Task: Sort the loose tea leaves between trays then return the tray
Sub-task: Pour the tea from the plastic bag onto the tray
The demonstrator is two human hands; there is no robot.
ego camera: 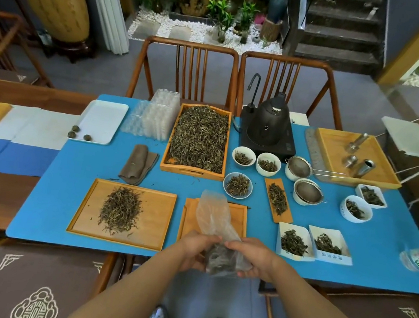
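Observation:
A clear plastic bag (212,216) with dark tea leaves in its bottom is held over the table's near edge. My left hand (193,249) and my right hand (254,258) both grip its lower part, one on each side. Under the bag lies a small bare wooden tray (239,215). To its left a larger flat wooden tray (153,220) carries a loose pile of tea leaves (120,211). Farther back a deep wooden tray (168,164) is filled with tea leaves (200,136).
On the blue mat (61,193) stand a black kettle (269,126), several white bowls of tea such as one bowl (237,184), two strainers, two white paper boxes (296,242), a folded brown cloth (139,163), clear plastic moulds (155,118) and a white tray (102,122). Two chairs stand behind.

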